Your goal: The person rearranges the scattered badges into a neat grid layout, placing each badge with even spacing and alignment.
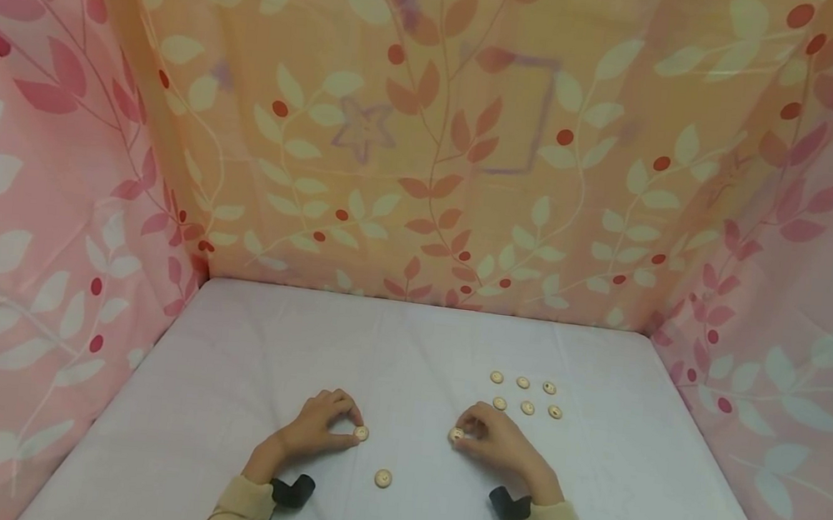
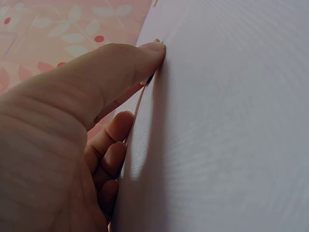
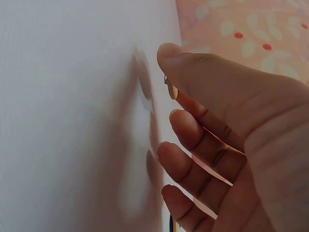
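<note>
In the head view my left hand (image 1: 318, 425) pinches a small round gold-coloured button (image 1: 361, 433) between thumb and index finger. The left wrist view shows the thumb right down at the white cloth, the other fingers curled below it. My right hand (image 1: 499, 440) pinches a similar button (image 1: 456, 435), with a glint of metal on its flat side (image 3: 169, 87) in the right wrist view. Shadows fall on the cloth beside that hand. Between the hands and nearer to me lies a loose button (image 1: 384, 479), face up.
Beyond the right hand, several more buttons (image 1: 523, 382) lie in two short rows. They all rest on a white cloth-covered table (image 1: 378, 348). Leaf-patterned curtains (image 1: 425, 169) enclose its back and sides. A black strap piece (image 1: 293, 491) sits at each wrist.
</note>
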Action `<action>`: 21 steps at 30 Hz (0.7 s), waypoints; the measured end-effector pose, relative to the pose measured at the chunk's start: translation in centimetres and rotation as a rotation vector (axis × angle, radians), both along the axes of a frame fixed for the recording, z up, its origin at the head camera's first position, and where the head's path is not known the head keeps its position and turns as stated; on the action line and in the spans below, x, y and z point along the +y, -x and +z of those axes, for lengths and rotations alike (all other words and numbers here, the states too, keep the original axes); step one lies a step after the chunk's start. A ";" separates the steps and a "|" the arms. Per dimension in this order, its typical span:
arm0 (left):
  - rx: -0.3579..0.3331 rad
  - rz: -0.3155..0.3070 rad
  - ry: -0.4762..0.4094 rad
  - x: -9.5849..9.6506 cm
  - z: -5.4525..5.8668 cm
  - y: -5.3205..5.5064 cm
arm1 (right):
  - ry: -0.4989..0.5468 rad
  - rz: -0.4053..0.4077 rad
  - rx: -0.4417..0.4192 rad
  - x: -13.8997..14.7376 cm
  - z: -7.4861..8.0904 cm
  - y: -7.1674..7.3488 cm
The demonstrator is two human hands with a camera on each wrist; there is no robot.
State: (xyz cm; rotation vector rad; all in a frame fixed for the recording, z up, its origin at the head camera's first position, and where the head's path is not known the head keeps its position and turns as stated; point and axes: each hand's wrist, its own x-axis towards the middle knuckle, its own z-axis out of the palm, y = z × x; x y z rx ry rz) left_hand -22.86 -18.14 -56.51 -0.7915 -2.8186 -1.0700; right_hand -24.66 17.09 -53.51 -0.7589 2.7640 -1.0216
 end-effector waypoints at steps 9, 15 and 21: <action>-0.014 0.006 0.007 -0.1 0.0 0.0 | -0.017 -0.074 -0.021 1.4 -0.2 0.4; -0.009 0.002 0.007 -0.1 -0.1 0.0 | -0.012 -0.094 -0.033 2.5 -0.1 0.6; -0.024 -0.002 0.003 -0.1 0.0 0.0 | -0.004 -0.086 -0.020 3.5 -0.1 0.8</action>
